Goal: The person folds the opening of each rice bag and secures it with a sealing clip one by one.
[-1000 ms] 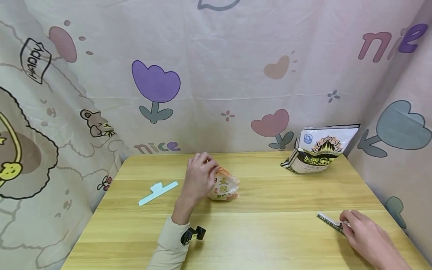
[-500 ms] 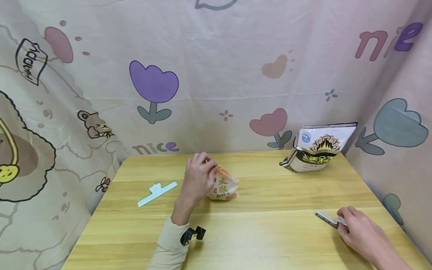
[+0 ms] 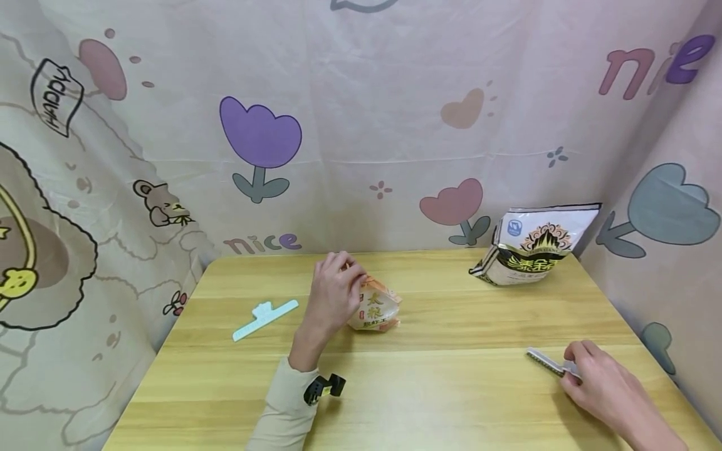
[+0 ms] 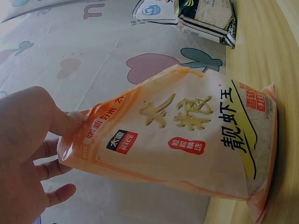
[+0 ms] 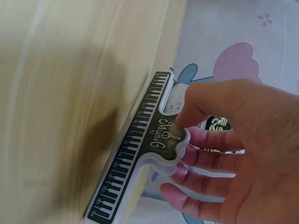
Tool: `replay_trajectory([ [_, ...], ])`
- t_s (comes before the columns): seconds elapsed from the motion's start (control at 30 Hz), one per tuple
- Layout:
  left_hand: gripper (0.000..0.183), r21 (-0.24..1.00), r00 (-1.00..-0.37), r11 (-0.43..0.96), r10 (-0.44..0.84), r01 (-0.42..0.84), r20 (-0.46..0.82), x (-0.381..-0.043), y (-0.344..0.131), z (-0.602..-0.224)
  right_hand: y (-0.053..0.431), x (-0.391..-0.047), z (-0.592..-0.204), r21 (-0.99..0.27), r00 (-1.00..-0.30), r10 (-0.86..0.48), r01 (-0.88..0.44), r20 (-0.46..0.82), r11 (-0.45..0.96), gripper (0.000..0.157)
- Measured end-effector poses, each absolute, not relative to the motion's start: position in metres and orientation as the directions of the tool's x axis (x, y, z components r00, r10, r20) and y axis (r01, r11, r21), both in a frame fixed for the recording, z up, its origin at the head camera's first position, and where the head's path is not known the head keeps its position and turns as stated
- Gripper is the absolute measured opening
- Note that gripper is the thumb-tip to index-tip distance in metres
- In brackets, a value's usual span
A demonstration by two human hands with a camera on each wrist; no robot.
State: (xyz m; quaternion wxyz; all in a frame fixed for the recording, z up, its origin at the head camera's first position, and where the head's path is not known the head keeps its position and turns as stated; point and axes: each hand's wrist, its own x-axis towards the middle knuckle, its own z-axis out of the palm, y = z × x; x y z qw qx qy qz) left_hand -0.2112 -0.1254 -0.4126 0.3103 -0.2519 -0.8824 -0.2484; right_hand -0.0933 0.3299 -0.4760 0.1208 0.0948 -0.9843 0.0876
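Note:
My left hand (image 3: 333,291) pinches the gathered top of an orange-and-white rice bag (image 3: 375,310) between thumb and fingers. In the left wrist view the rice bag (image 4: 187,126) stands on the table, its top drawn up narrow; the left hand (image 4: 28,149) is at that end. At the right, my right hand (image 3: 606,385) pinches a bag clip (image 3: 546,362) by its handle. The right wrist view shows the bag clip (image 5: 135,144) printed with piano keys and "Music", close to the tabletop, the right hand's thumb (image 5: 205,102) on its handle.
A pale turquoise bag clip (image 3: 265,319) lies on the table left of my left hand. A white-and-black bag (image 3: 533,244) stands at the back right. Printed curtains (image 3: 361,125) enclose the wooden table (image 3: 440,401) at the back and sides.
My right hand has shifted slightly left and away from me, with the piano-key clip still in it. The left hand and the rice bag have stayed in place.

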Motion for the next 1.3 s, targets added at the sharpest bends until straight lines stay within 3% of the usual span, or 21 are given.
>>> replay_trajectory([
  [0.2, 0.008, 0.287, -0.684, 0.75, 0.287, 0.597, 0.671, -0.211, -0.125, -0.412, 0.323, -0.099, -0.475, -0.144, -0.922, -0.19, -0.25, 0.337, 0.957, 0.028],
  [0.47, 0.005, 0.272, -0.682, 0.756, 0.298, 0.596, 0.668, -0.208, -0.125, -0.416, 0.31, -0.105, -0.468, -0.185, -0.942, -0.196, -0.251, 0.272, 0.95, 0.025],
  [0.77, 0.006, 0.265, -0.668, 0.754, 0.293, 0.601, 0.684, -0.211, -0.125, -0.414, 0.295, -0.121, -0.46, -0.136, -0.864, -0.274, -0.359, 0.422, 0.923, 0.028],
  [1.3, 0.007, 0.267, -0.671, 0.75, 0.299, 0.605, 0.678, -0.212, -0.125, -0.413, 0.27, -0.145, -0.446, -0.094, -0.81, -0.341, -0.433, 0.478, 0.896, 0.029],
])
